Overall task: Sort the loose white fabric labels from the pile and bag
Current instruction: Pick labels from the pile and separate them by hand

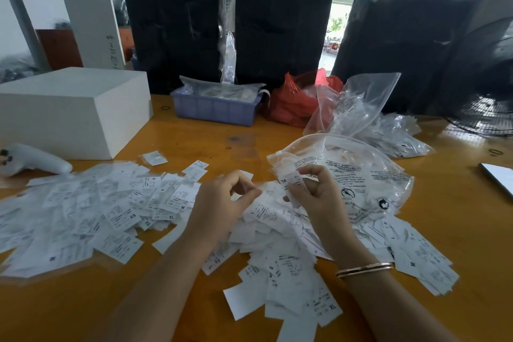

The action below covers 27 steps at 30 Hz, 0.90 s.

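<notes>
Two bare hands work over the middle of the orange bench (194, 144). My right hand (313, 194) has its grip pinched on a small stack of white fabric labels (291, 183), the top one marked XL, held just in front of the clear printed bag (358, 175). My left hand (222, 203) sits just beside it, fingers curled inward with thumb and fingertips close together; I cannot tell whether they nip a label or nothing. A thin bangle (365, 269) rings the right wrist.

Loose labels lie everywhere under and around the hands: a heaped pile (277, 233) directly below them, a wide flat spread (91, 211) running to the left edge of view, and more scattered on the right past the bag's near corner. Bare bench shows only along the near edge on the left and in a band behind the labels.

Behind that band, a white box (72, 111) fills the left side, with a white handheld controller (33, 161) lying by its near corner. A blue plastic tray (213, 111) stands at the back centre, a red plastic bag (294, 103) just right of it, and further clear bags (388, 125) stuffed with labels lie beyond the printed one. Black wrapped bundles (283, 30) wall off the far edge, and a black fan grille (488, 114) closes the right rear corner.
</notes>
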### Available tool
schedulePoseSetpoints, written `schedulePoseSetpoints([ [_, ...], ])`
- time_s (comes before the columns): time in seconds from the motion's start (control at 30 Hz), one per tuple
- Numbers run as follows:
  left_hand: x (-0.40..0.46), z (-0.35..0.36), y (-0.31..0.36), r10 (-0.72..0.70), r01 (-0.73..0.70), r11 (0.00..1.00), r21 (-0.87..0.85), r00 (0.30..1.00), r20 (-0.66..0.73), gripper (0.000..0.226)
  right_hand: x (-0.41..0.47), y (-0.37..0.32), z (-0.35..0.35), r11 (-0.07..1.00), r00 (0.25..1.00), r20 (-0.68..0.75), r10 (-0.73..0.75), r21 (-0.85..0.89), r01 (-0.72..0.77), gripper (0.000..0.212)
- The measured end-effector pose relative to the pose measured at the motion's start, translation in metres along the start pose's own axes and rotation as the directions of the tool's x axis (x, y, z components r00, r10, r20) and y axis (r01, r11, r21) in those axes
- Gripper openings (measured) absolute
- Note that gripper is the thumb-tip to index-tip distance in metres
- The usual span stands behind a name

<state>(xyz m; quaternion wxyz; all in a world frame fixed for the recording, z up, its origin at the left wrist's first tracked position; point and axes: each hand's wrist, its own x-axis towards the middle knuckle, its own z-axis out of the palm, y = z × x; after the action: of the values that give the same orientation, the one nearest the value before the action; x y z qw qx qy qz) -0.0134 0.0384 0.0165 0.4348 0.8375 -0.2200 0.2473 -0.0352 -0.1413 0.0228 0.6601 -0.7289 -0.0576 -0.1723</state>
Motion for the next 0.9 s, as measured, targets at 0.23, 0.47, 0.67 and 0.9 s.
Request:
schedulePoseSetpoints([
  [0.23,-0.001,-0.001,0.002,0.12,-0.126,0.977,0.174,0.992,0.047,0.012,-0.007,-0.013,-0.002,0.828,0.902,0.085,-0.424,-0.367,0.424,0.026],
  [0.47,-0.001,-0.002,0.006,0.147,-0.155,0.97,0.19,0.988,0.054,0.021,-0.006,-0.007,0.0,0.664,0.817,0.178,-0.548,-0.501,0.555,0.016],
  [0.67,-0.001,-0.003,0.007,0.17,-0.179,0.966,0.187,0.983,0.062,0.025,-0.005,-0.005,0.0,0.594,0.783,0.229,-0.578,-0.54,0.596,0.012],
  [0.9,-0.002,-0.003,0.011,0.172,-0.187,0.965,0.184,0.981,0.094,0.018,-0.004,-0.002,0.003,0.453,0.756,0.352,-0.552,-0.634,0.626,0.014],
])
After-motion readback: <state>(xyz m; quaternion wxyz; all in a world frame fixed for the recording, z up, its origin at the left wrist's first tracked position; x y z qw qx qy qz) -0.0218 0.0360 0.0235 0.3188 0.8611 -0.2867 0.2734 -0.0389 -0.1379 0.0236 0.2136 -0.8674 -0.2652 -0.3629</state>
